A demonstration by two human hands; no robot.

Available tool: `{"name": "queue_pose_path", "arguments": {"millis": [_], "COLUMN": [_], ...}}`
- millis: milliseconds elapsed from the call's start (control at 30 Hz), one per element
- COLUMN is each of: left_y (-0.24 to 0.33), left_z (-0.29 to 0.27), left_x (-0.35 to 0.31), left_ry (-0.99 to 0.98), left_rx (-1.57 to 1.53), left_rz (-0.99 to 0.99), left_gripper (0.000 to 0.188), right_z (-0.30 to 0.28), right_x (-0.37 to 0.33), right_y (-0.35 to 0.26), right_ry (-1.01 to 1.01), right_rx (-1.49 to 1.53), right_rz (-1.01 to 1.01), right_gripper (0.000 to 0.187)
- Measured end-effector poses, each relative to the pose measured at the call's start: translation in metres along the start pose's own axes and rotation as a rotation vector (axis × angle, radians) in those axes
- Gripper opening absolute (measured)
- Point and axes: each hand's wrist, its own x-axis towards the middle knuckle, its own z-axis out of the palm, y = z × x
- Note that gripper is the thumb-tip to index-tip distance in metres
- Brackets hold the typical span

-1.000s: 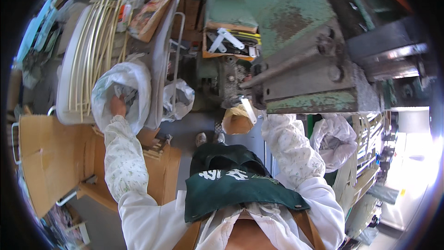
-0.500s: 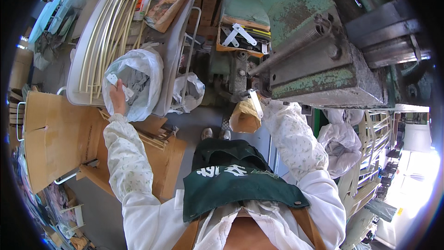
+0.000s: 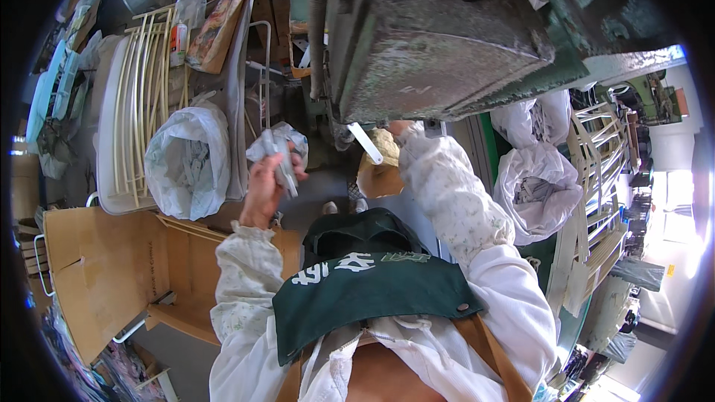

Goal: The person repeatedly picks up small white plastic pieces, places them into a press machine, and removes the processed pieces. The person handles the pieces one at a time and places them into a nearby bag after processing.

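My left hand is closed on several flat pale metal strips, held tilted in front of a small white bag. To its left, the open white plastic bag holds more strips. My right hand reaches under the edge of the large worn green machine, its fingers mostly hidden. Close to it, a single white strip with rounded, holed ends slants down from the machine's edge. I cannot tell whether my right hand touches it. Just behind that strip hangs a tan paper bag or pouch.
Long cream rods lie on a pale tray at the left, near a spray can. An open cardboard box stands at the lower left. White bags of parts and a stack of cream frames are on the right.
My left hand has left the white bag and come rightward with strips in it. The view has shifted, with the machine now higher and closer. My right hand stays by the machine.
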Motion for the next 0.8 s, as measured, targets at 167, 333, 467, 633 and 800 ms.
{"name": "queue_pose_path", "arguments": {"millis": [167,333,467,633,800], "left_y": [-0.020,-0.022,-0.027,-0.029,-0.034], "left_z": [0.046,0.081,0.085,0.085,0.092], "left_x": [-0.011,-0.024,-0.026,-0.030,-0.034], "left_ry": [-0.246,-0.155,-0.216,-0.260,-0.306], "left_rx": [0.031,0.073,0.146,0.172,0.328], "left_rz": [-0.038,-0.072,-0.085,-0.163,-0.172], "left_gripper": [0.038,0.030,0.028,0.028,0.024], "right_z": [-0.043,-0.073,-0.054,-0.065,-0.107], "right_x": [-0.035,-0.042,-0.036,-0.031,-0.051], "right_y": [-0.039,-0.083,-0.069,-0.087,-0.094], "right_ry": [-0.156,-0.224,-0.196,-0.120,-0.096], "right_rx": [0.573,0.936,0.826,0.917,0.614], "right_rz": [-0.013,0.255,0.302,0.118,0.058], "right_gripper": [0.034,0.039,0.036,0.027,0.021]}}
